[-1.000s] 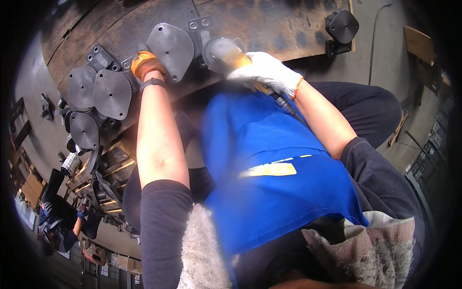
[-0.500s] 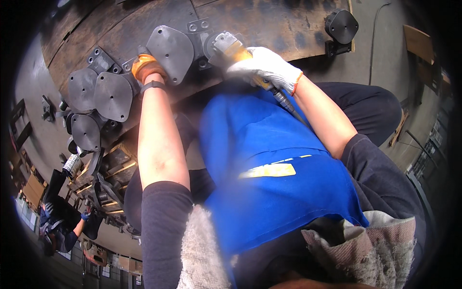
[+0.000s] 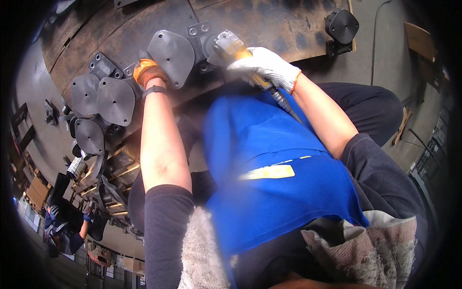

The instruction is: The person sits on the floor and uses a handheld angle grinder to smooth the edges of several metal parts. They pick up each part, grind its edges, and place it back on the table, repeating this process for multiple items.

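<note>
My left hand (image 3: 149, 73), in an orange glove, is closed on the left side of a dark grey metal part with a rounded, holed plate (image 3: 174, 55). In a white knit glove, my right hand (image 3: 269, 66) is wrapped round a yellow angle grinder (image 3: 237, 49) with a silver head. Its disc end is close against the right side of the part; the exact contact is hard to make out. A ribbed hose fitting (image 3: 284, 102) runs back from the grinder's handle. Beside the plate lies a small bracket with two holes (image 3: 198, 30).
Several similar plated metal parts (image 3: 115, 101) crowd the left of the worn wooden table (image 3: 269, 24). Another round part (image 3: 342, 26) stands at its right corner. Below left is a wooden pallet (image 3: 120, 166) with metal pieces. Farther off, another person (image 3: 67, 231) bends at work.
The view has shifted slightly, so the table and the parts on the left appear a little lower and farther right. Both hands keep their holds.
</note>
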A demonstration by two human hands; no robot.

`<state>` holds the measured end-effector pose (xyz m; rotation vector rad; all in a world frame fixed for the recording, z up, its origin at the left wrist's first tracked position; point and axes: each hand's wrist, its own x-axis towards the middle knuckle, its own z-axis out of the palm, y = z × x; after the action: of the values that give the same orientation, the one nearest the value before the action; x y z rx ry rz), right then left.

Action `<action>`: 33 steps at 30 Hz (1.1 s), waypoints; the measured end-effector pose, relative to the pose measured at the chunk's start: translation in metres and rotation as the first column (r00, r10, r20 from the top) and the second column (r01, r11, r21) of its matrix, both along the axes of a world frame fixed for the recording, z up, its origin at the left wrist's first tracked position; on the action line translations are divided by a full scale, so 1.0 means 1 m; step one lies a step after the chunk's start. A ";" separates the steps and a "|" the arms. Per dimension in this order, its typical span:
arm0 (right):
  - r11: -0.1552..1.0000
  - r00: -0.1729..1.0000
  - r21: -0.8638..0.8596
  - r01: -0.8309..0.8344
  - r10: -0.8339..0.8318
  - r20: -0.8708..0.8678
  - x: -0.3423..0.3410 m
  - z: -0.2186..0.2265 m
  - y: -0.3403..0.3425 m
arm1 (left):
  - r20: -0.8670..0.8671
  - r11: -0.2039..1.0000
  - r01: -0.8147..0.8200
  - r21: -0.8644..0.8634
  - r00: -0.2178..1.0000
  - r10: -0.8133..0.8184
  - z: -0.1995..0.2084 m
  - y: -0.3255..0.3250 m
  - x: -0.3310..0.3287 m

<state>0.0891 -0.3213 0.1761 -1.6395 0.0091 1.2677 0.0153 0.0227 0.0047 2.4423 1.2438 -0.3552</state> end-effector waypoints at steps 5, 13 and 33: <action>0.999 0.994 -0.006 0.037 -0.038 -0.101 0.006 0.014 0.003 | -0.221 0.999 0.010 -0.051 0.975 -0.021 0.041 -0.021 0.018; 0.993 0.964 0.002 0.121 -0.117 -0.238 -0.012 -0.008 -0.015 | -0.402 0.915 0.378 0.143 0.867 -0.295 0.040 -0.022 0.017; 0.999 0.990 -0.052 0.006 -0.013 -0.138 -0.021 -0.001 -0.015 | -0.299 0.958 0.274 0.083 0.924 -0.238 0.015 -0.006 0.010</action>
<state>0.0677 -0.3363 0.1752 -1.5899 0.1352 1.3820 0.0256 0.0164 0.0193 2.7438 1.0782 -0.7492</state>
